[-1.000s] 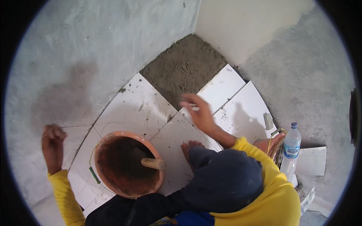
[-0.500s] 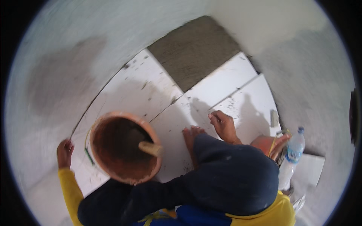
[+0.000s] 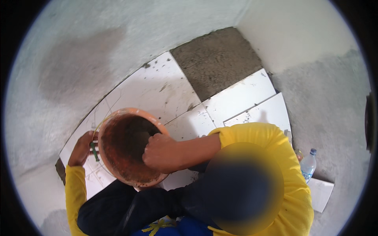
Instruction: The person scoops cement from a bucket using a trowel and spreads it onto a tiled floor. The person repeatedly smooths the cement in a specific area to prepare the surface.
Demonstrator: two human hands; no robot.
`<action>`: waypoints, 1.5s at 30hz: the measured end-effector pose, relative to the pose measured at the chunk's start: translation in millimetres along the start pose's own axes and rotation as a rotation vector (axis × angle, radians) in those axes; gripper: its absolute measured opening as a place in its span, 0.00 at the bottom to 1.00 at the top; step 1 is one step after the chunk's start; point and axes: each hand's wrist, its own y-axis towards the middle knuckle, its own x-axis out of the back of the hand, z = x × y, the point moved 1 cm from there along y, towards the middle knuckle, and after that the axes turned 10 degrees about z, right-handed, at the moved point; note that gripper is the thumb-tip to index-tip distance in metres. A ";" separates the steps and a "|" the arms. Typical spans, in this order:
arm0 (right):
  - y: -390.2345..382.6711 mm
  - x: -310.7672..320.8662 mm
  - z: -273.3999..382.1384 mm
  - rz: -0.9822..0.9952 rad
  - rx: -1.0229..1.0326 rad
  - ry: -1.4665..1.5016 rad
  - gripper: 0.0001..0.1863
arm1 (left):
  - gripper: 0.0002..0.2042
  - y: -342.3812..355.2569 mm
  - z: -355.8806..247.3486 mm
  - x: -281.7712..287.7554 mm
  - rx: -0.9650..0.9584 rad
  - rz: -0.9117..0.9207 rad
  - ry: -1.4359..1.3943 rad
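An orange bucket (image 3: 112, 167) with mortar-stained walls stands tilted on the white tiles, its dark inside showing. My right hand (image 3: 160, 152) is closed in a fist over the bucket's right rim, where the wooden handle of a tool stood; the hand now covers that handle. At the bucket's left side is my left hand (image 3: 82, 148), its fingers stretched out toward the bucket wall. Next to those fingers hangs the green grip (image 3: 94, 152) of the bucket's wire handle. The fingertips are partly hidden by the grip and wire.
A square of grey mortar (image 3: 218, 59) fills the far corner between two walls. White floor tiles (image 3: 236, 94) with mortar specks lie around it. A plastic bottle (image 3: 309, 165) and a loose white tile (image 3: 321, 192) are at the right.
My right hand has moved left from above the tiles to the bucket and closed at the wooden handle. My left hand has come from the wall edge to the bucket's side.
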 end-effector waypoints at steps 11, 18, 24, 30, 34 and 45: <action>-177.3 15.0 -44.4 -0.372 0.077 0.981 0.38 | 0.25 16.2 6.4 4.4 -0.022 0.041 -0.090; -175.0 -87.5 -76.5 -0.895 -0.569 1.487 0.28 | 0.26 29.6 14.3 11.5 -0.023 0.024 -0.128; -182.1 -119.6 -179.0 -1.881 -0.738 1.575 0.21 | 0.27 28.4 15.0 0.8 -0.062 -0.002 -0.129; -183.1 -96.6 -248.1 -1.920 -0.569 1.680 0.16 | 0.28 23.1 14.9 -4.6 -0.051 -0.044 -0.151; -166.5 -68.0 -260.2 -1.982 -0.480 1.715 0.13 | 0.28 16.1 12.0 -13.4 -0.041 -0.096 -0.186; -153.2 -15.4 -334.7 -2.033 -0.468 1.813 0.14 | 0.27 0.1 15.2 -26.4 -0.028 -0.130 -0.248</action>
